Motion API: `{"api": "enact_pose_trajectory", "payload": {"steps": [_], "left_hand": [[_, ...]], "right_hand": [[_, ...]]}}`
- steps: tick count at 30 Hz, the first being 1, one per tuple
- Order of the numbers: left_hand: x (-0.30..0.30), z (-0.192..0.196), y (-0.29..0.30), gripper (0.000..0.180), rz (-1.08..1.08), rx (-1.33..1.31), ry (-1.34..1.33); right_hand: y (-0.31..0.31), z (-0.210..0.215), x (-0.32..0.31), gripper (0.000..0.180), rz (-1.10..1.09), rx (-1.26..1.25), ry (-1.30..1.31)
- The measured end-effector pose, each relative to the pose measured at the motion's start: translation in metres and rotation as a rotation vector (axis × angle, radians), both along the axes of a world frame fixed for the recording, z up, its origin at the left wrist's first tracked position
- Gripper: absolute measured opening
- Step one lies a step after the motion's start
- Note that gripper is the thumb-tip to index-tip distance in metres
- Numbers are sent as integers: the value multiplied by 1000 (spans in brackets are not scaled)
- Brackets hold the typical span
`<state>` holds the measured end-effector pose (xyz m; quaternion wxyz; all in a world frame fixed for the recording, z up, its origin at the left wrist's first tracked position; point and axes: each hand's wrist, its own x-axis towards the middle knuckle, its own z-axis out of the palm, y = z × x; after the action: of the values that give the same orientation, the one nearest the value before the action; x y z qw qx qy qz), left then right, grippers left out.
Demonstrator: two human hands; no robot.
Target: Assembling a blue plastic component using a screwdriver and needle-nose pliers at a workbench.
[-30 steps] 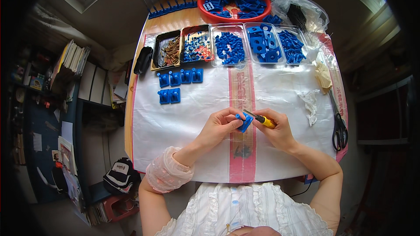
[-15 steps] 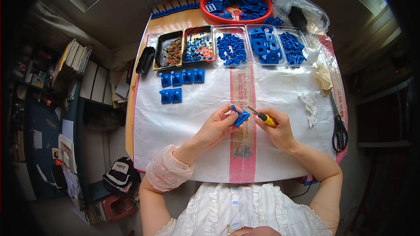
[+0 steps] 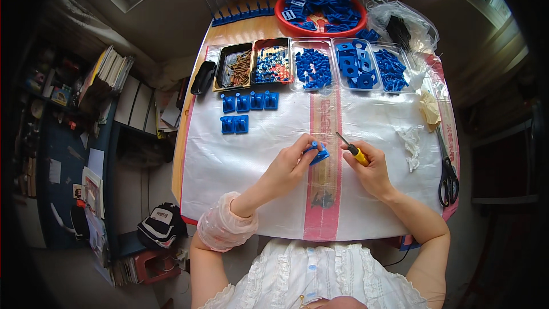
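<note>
My left hand (image 3: 293,163) pinches a small blue plastic part (image 3: 318,152) just above the white sheet (image 3: 246,160) near the table's middle. My right hand (image 3: 370,167) grips a yellow-handled screwdriver (image 3: 352,149), its dark tip pointing up and left, a short gap away from the part. Several finished blue parts (image 3: 245,111) lie in two rows on the sheet to the upper left of my hands.
Along the far side stand trays of brown screws (image 3: 236,67), mixed small pieces (image 3: 272,66) and blue parts (image 3: 354,66), with a red bowl (image 3: 320,8) behind. Black scissors (image 3: 448,174) lie at the right edge beside crumpled tissue (image 3: 410,140). Shelves with books are left of the table.
My right hand has drawn the screwdriver back to the right, off the blue part. My left hand keeps hold of the part in about the same place.
</note>
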<state>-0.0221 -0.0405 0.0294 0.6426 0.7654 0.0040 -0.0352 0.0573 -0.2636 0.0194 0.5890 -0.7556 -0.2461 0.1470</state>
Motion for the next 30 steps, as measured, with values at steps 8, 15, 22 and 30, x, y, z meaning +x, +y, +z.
{"api": "enact_pose_trajectory", "payload": {"steps": [8, 15, 22, 30], "left_hand": [[-3, 38, 37, 9, 388, 694, -399], [-5, 33, 80, 11, 490, 793, -277], [6, 12, 88, 13, 466, 1063, -289], [12, 5, 92, 15, 460, 1186, -295]], "right_hand": [[-2, -3, 1, 12, 20, -1, 27], [-3, -10, 1, 14, 33, 32, -6], [-5, -10, 3, 13, 55, -15, -27], [-6, -15, 3, 11, 65, -22, -61]]}}
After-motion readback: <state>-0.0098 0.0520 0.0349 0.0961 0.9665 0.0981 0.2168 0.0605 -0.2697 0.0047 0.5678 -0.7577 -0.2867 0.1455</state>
